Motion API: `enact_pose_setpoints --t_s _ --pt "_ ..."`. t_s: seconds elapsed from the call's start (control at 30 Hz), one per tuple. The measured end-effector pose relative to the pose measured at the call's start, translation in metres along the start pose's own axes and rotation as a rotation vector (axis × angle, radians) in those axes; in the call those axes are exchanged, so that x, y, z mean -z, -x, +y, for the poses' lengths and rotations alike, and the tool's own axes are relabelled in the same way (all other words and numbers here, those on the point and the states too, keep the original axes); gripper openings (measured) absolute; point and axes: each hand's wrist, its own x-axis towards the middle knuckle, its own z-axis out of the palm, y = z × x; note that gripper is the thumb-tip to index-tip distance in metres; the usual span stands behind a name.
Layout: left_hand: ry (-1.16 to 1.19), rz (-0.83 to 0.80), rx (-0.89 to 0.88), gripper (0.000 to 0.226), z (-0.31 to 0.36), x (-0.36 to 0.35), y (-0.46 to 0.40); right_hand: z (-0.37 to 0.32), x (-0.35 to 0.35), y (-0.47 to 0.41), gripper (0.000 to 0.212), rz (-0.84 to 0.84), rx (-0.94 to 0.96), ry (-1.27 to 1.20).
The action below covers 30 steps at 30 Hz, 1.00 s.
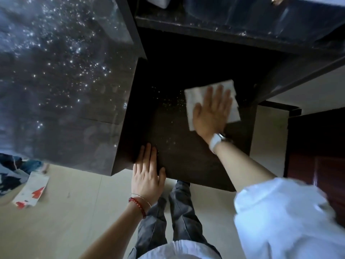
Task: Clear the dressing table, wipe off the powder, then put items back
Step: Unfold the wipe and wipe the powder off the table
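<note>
The dark dressing table's low middle surface (pixel 186 156) lies straight below me, with fine white powder specks (pixel 169 101) scattered across its far left part. My right hand (pixel 211 111) lies flat, fingers spread, pressing a folded white tissue (pixel 234 101) onto the table's far right side. My left hand (pixel 147 174) rests flat on the near left edge of the surface, fingers together, holding nothing. A taller glossy section (pixel 65 81) at the left is heavily dotted with powder.
A dark shelf (pixel 224 32) with powder smears runs across the back, with pale containers at the top edge. On the pale floor at the left lie a white and red packet (pixel 31 191) and dark cloth (pixel 11 169). A reddish-brown cabinet (pixel 317 146) stands at the right.
</note>
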Motion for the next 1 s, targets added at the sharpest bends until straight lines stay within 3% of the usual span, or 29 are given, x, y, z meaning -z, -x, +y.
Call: enact_pose_setpoints --t_s 0.07,0.2,0.27,0.3,0.43,0.5,0.67,0.77,0.87,1.0 --pt "-0.001 0.014 -0.015 0.06 0.0 0.0 -0.001 -0.029 -0.01 0.001 0.059 0.006 0.172 0.083" --pt "0.077 0.012 -0.059 0.056 -0.007 0.005 0.002 -0.021 -0.008 0.062 0.055 -0.182 0.864 0.189" --pt "0.08 0.007 -0.084 0.054 -0.01 0.008 0.004 -0.002 0.0 0.052 0.055 -0.211 0.993 0.212" --pt "0.073 0.001 -0.093 0.054 -0.01 0.009 0.006 0.001 0.001 0.038 0.055 -0.187 0.949 0.237" --pt "0.066 -0.01 -0.065 0.051 -0.014 0.01 0.017 -0.032 0.002 -0.018 0.06 -0.154 0.462 0.142" --pt "0.086 -0.011 -0.063 0.049 -0.02 0.009 0.026 -0.063 -0.005 -0.014 0.058 -0.14 0.356 0.067" --pt "0.075 0.03 -0.033 0.044 -0.037 0.015 0.047 -0.082 -0.011 0.037 0.058 -0.177 0.631 0.174" --pt "0.04 0.049 0.098 0.044 -0.047 0.021 0.05 -0.065 -0.006 0.014 0.057 -0.164 0.767 0.116" --pt "-0.018 0.017 0.234 0.045 -0.054 0.023 0.045 -0.072 -0.008 -0.005 0.056 -0.124 0.631 0.073" --pt "-0.027 -0.064 0.285 0.05 -0.057 0.021 0.041 -0.094 -0.018 0.025 0.059 -0.135 0.5 0.061"
